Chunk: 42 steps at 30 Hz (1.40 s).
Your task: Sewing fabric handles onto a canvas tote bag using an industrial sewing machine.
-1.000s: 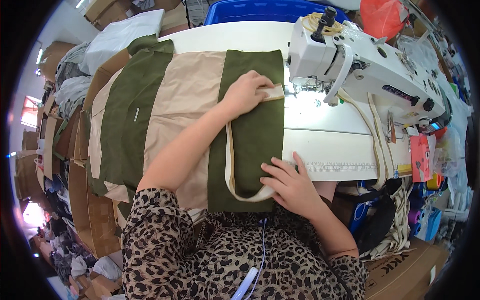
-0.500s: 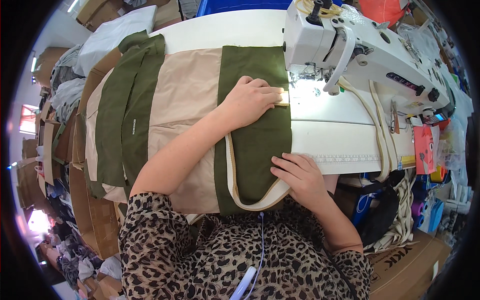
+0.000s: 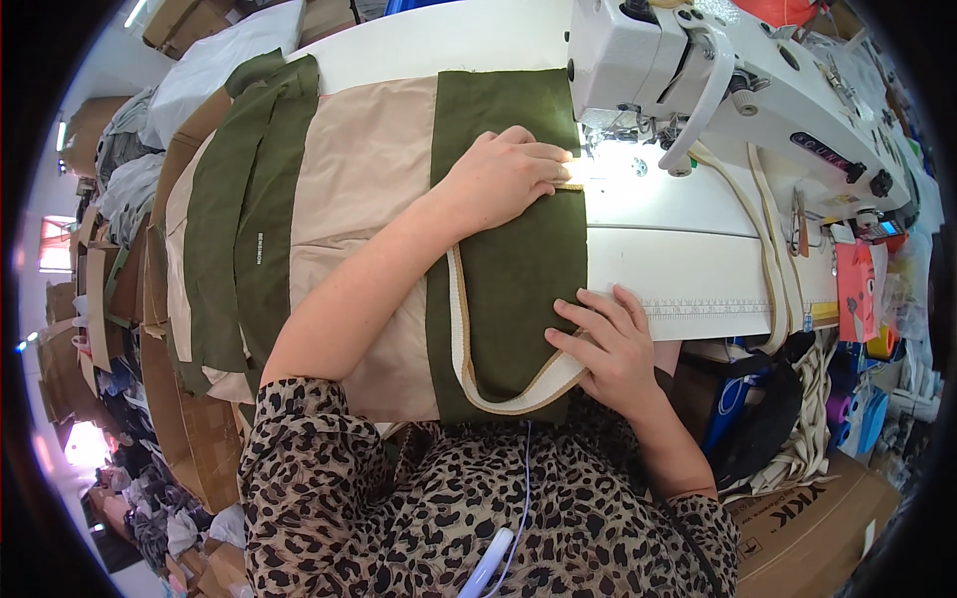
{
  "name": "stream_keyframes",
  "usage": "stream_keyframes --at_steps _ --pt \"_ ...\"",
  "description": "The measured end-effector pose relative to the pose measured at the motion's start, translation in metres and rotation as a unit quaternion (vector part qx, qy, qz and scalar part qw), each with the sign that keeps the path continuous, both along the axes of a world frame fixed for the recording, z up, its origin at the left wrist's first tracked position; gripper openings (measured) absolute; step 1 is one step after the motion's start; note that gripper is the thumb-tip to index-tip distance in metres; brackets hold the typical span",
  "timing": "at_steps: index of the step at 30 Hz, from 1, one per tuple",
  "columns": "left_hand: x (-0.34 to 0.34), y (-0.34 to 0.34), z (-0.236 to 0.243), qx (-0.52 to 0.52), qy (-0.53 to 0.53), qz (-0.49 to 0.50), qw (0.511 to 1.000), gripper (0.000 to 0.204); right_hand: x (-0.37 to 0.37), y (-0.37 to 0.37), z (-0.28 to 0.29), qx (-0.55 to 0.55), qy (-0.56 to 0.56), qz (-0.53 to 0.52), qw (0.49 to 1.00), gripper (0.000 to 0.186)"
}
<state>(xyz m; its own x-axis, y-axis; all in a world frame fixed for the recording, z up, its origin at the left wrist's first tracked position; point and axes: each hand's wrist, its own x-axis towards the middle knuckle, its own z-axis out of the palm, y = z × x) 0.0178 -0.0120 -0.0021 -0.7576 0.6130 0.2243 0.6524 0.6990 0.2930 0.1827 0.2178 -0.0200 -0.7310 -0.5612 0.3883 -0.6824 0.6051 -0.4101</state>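
Note:
An olive-green and beige fabric panel (image 3: 364, 149) lies across the sewing table, its right green band reaching the needle area of a white sewing machine (image 3: 628, 70). My left hand (image 3: 503, 179) lies on that band, its bent fingers pressing one end of a cream webbing strap with tan edges (image 3: 460, 334) beside the presser foot. From under this hand the strap loops down toward my body and up to my right hand (image 3: 610, 349). There my right hand rests over the strap's other end at the fabric's edge, fingers spread. The strap under both hands is partly hidden.
A ruler strip (image 3: 708, 307) runs along the table's front right. Long cream straps (image 3: 773, 239) hang over the table beside small scissors (image 3: 799, 221). Cardboard boxes (image 3: 189, 429) stand left, and another carton (image 3: 807, 518) sits lower right.
My left hand and the strap end under it have slid slightly right, closer to the presser foot. My right hand's fingers have lifted and spread a little. The view has shifted slightly.

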Motion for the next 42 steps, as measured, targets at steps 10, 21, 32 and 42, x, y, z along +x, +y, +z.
stream_keyframes --at_steps 10,21,32,42 --pt "0.006 0.004 -0.009 0.061 0.068 -0.01 0.996 0.017 0.001 -0.001 0.0 -0.015 0.002 -0.001 1.0 0.034" --pt "0.009 0.008 -0.011 0.036 0.04 0.025 0.998 0.017 0.002 0.001 0.0 -0.012 0.007 -0.005 1.0 0.032" --pt "0.012 0.014 -0.013 0.052 0.011 0.03 0.998 0.018 0.003 0.003 -0.002 -0.036 0.008 0.003 0.999 0.029" --pt "-0.001 0.02 -0.018 0.066 0.009 0.012 0.998 0.018 0.001 -0.001 0.0 -0.044 -0.012 -0.026 0.999 0.027"
